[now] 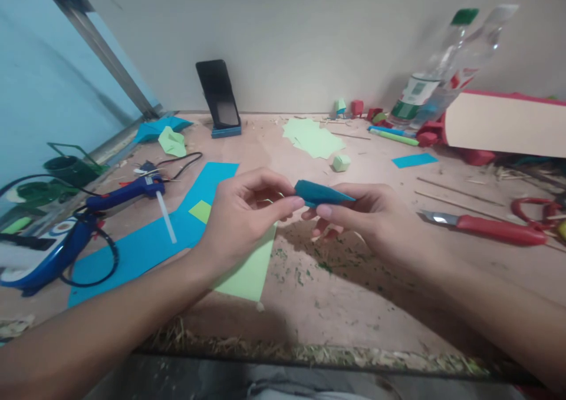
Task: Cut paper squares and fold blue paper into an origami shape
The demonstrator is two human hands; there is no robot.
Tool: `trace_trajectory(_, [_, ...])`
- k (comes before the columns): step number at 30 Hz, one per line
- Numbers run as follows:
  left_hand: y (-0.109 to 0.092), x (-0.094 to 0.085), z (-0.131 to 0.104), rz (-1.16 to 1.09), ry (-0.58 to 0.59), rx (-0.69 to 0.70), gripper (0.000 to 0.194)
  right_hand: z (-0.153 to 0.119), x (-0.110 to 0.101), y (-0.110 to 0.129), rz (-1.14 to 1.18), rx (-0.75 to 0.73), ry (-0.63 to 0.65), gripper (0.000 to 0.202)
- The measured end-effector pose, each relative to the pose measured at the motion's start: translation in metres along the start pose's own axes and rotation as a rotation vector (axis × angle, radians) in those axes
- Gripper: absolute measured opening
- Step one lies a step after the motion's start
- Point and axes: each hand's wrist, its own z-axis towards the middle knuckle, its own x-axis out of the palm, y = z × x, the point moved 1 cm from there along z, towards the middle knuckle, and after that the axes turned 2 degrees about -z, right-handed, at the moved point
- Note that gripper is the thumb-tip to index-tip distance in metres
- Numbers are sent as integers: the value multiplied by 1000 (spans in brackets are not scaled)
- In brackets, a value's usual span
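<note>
Head camera gave me ragged, straw-like shavings (336, 356) along the near edge of the tabletop (305, 326), then a flat pale green sheet (245, 279). Past those, I had the left hand (247, 208) pinched on the blunt end of the folded blue paper (321, 193), a tapering wedge held above the tabletop, and the right hand (375, 214) pinched near its point. Farther off sat a faceted green block (341, 163), then clear plastic bottles (413, 99).

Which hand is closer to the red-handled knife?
Right. The right hand is left of the red-handled knife, not touching it; the left hand is farther left, across the folded blue paper.
</note>
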Motion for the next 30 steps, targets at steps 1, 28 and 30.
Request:
trace_trajectory(1, [0, 0, 0, -23, 6, -8, 18, 0, 0, 0, 2, 0, 2, 22])
trace_trajectory(28, [0, 1, -1, -145, 188, -48, 16, 4, -6, -13, 218, 19, 4, 43])
trace_trajectory(30, [0, 0, -1, -157, 197, -45, 17, 4, -6, -12, 221, 19, 0, 43])
